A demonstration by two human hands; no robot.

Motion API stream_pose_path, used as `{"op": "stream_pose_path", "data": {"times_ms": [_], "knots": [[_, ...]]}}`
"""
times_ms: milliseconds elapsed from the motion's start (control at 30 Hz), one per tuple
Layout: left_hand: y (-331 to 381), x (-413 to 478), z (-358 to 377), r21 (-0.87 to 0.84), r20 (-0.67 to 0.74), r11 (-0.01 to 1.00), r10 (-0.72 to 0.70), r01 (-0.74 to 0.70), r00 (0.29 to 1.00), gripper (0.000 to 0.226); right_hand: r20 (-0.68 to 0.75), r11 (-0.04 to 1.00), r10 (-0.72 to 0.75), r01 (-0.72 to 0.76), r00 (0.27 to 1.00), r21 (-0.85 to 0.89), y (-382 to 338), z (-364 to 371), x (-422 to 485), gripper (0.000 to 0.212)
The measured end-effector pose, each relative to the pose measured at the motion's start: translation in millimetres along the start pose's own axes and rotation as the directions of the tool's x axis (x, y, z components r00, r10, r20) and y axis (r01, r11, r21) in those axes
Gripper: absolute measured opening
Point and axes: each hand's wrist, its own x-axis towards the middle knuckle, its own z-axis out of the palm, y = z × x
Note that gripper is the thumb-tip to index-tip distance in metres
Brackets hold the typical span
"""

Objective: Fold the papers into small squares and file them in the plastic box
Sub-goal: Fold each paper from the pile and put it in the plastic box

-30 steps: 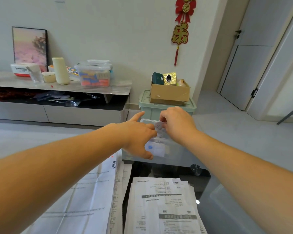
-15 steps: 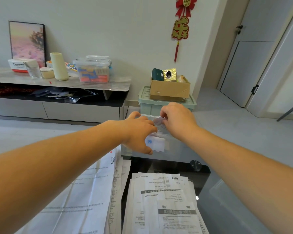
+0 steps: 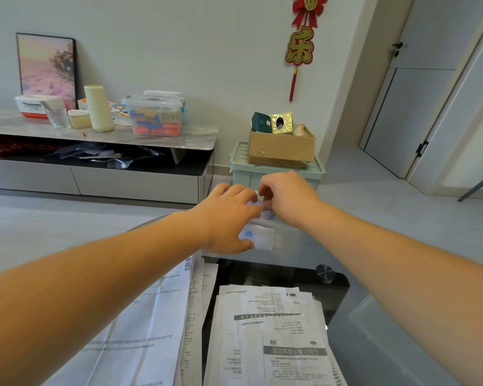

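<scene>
One unfolded sheet (image 3: 151, 316) waits at seven o'clock on the table. The left hand (image 3: 229, 218) clasps the near wall of the plastic box (image 3: 290, 246), thumb outside and fingers over the rim. A filed square (image 3: 258, 238) shows through that wall. At twelve o'clock from the paper stack (image 3: 271, 330), the right hand (image 3: 287, 199) pinches a folded paper (image 3: 258, 206) at the box's mouth. The left hand should likely steady the box while the right slides the paper in upright and flush beside the filed one.
</scene>
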Motion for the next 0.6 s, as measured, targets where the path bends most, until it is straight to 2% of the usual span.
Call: {"op": "stream_pose_path", "data": {"times_ms": [100,233,400,600], "knots": [[0,-4,5,0.012,-0.054,1.000,0.024,-0.023,0.998,0.064,-0.022,0.987,0.028,-0.024,0.999,0.161,7,2,-4,0.021],[-2,-5,6,-0.011,-0.037,0.999,0.044,-0.045,0.998,0.066,0.029,0.952,0.016,-0.024,0.999,0.305,10,-2,-15,0.027],[-2,-3,5,-0.008,0.011,1.000,0.023,-0.023,1.000,0.064,0.061,0.990,-0.016,0.007,0.998,0.138,17,-8,-28,0.041],[3,3,-1,-0.027,0.115,0.999,-0.038,0.041,0.993,0.060,0.181,0.997,-0.076,0.070,0.981,0.037,12,-5,-34,0.037]]}}
